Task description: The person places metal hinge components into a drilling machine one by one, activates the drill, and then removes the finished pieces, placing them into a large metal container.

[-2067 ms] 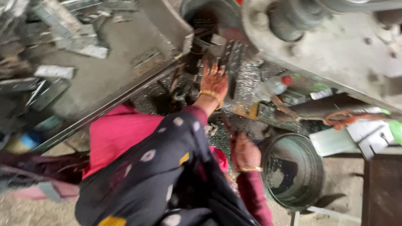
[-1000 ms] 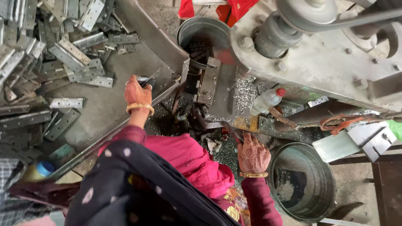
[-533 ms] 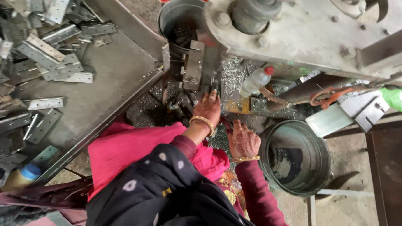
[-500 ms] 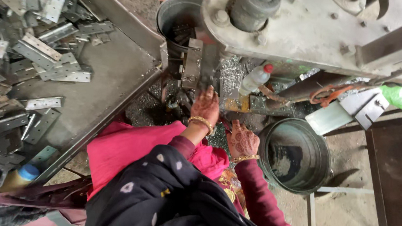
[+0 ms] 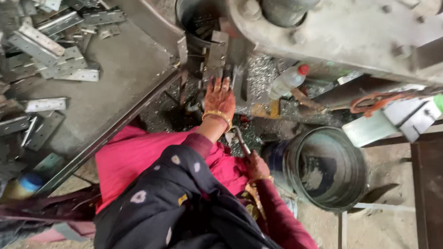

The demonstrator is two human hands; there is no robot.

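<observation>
My left hand [image 5: 219,96] reaches forward to the dark die block [image 5: 215,53] of a grey press machine [image 5: 345,30]. Its fingers lie straight and close together against the metal there, and whatever is under them is hidden. My right hand [image 5: 256,166] sits lower, near my lap, closed around a thin metal rod [image 5: 239,139] that slants up towards the machine. Both wrists carry gold bangles. Pink and black dotted cloth [image 5: 178,197] covers my arms and lap.
A grey tray table [image 5: 119,75] on the left holds several punched metal strips [image 5: 41,42]. A round metal bucket [image 5: 329,166] stands at the right, another bucket [image 5: 199,11] behind the die. A plastic bottle with a red cap [image 5: 289,80] lies among metal shavings.
My left hand went to the tray on the left, then came back to the die and now reaches further in. My right hand dropped lower and closed on the rod.
</observation>
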